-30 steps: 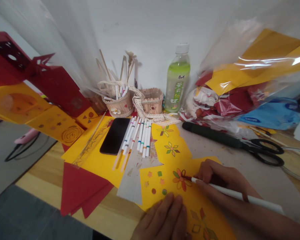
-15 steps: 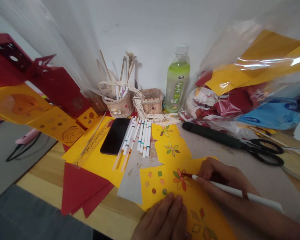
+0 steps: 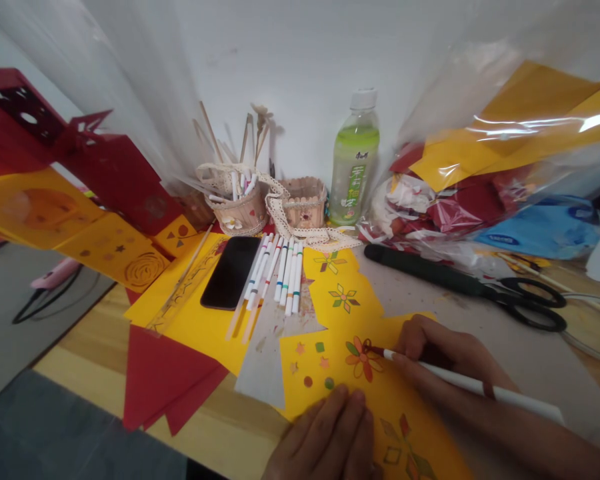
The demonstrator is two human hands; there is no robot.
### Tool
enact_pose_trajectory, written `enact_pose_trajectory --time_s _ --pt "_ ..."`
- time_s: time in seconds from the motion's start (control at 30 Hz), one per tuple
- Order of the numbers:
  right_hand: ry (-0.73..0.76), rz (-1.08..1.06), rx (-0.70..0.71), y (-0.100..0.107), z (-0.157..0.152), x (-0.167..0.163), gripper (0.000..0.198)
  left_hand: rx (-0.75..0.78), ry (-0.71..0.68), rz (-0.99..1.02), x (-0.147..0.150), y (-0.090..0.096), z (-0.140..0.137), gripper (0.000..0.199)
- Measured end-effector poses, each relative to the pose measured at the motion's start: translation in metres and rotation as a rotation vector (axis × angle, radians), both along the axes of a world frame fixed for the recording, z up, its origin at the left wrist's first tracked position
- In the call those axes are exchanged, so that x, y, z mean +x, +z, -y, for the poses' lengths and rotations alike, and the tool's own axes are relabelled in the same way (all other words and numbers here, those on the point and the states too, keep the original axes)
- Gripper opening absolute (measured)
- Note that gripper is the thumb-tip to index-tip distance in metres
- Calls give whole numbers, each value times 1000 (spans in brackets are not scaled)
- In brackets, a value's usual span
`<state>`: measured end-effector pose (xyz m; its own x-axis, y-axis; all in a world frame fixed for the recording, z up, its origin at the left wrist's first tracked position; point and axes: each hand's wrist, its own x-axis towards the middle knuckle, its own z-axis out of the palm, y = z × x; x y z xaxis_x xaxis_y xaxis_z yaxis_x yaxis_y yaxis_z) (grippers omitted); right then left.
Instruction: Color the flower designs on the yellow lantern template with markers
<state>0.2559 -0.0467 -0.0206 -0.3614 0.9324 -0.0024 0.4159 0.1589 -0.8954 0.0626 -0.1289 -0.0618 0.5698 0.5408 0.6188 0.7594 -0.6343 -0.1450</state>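
My right hand (image 3: 443,367) grips a white marker (image 3: 473,383) with a brown band, its dark red-brown tip on a petal of the drawn flower (image 3: 363,359). Several of that flower's petals are coloured orange, red and green; others show only outlines. The flower is on a sheet of yellow paper (image 3: 293,397). Flat on the lower part of this sheet lies my left hand (image 3: 327,437), fingers stretched out. Small coloured stars, circles and squares are drawn left of the flower. Another petalled shape (image 3: 405,450) shows near the bottom, partly coloured.
Several white markers (image 3: 280,273) lie beside a black phone (image 3: 230,273). Behind stand a wooden pen cup (image 3: 237,213), a small wooden basket (image 3: 304,213) and a green drink bottle (image 3: 355,167). Black scissors (image 3: 530,303) lie right. Red paper (image 3: 163,380) overhangs the left front edge.
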Motion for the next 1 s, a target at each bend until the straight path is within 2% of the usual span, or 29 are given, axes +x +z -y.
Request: enact_pose_trajectory --time_s 0.13,0.4,0.6,1.0 --pt "32 4 13 -3 0 1 24 -7 -2 20 1 0 0 28" --pt "37 92 -10 10 0 1 24 6 1 22 1 3 -1 27" --pt "-12 19 -4 5 0 0 27 -10 -1 36 1 1 -1 28" --pt "-14 23 -35 5 -1 0 25 -3 -13 0 0 2 -1 28"
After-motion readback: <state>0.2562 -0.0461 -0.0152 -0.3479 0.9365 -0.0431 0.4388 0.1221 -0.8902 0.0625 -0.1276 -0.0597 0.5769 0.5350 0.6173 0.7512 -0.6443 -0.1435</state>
